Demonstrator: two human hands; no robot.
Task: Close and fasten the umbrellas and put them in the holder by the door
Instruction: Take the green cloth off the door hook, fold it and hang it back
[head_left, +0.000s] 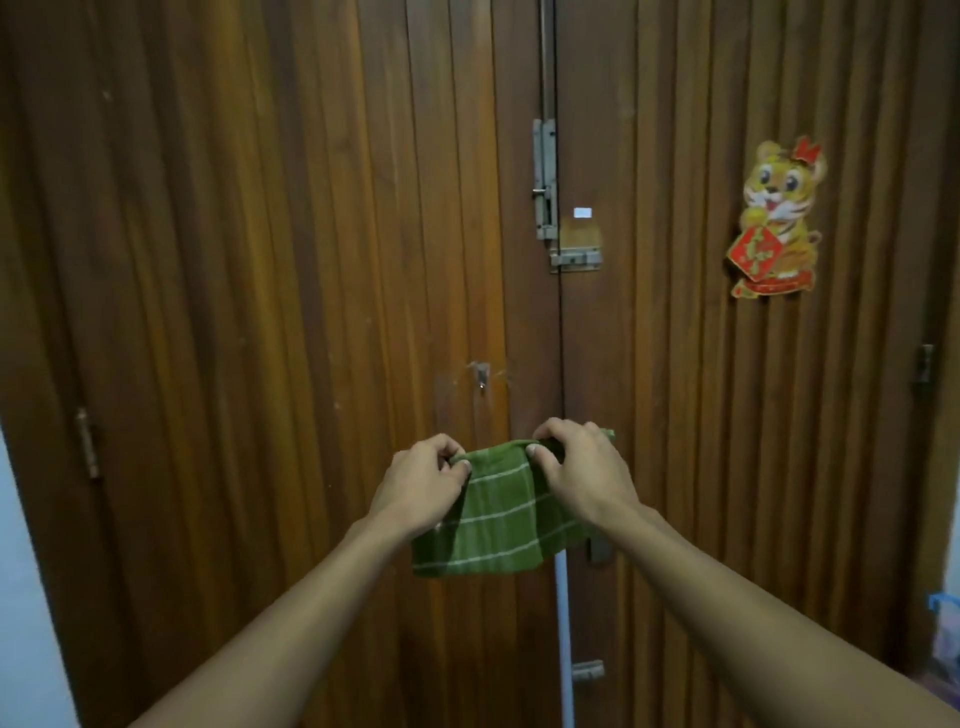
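Umbrellas aren't showing up anywhere here, and neither is the holder; what's actually getting handled is a green checked cloth (493, 514), hanging in front of the wooden double door (260, 260); the left hand (423, 486) is pinching the cloth's top left corner, fingers (457, 467) curled tight on the fabric; the right hand (582, 467) is gripping the top right part, thumb and fingers closed over the folded edge; the cloth is draping down between both wrists, white lines crossing it; can't tell if it's hanging on a handle or just being held up. Behind it, a white pole (563, 639) is running down along the seam of the door; a metal slide bolt (544, 179) is sitting higher up on that seam, with a small latch (576, 258) just below it; a tiger sticker (776, 218) is stuck on the right door panel.
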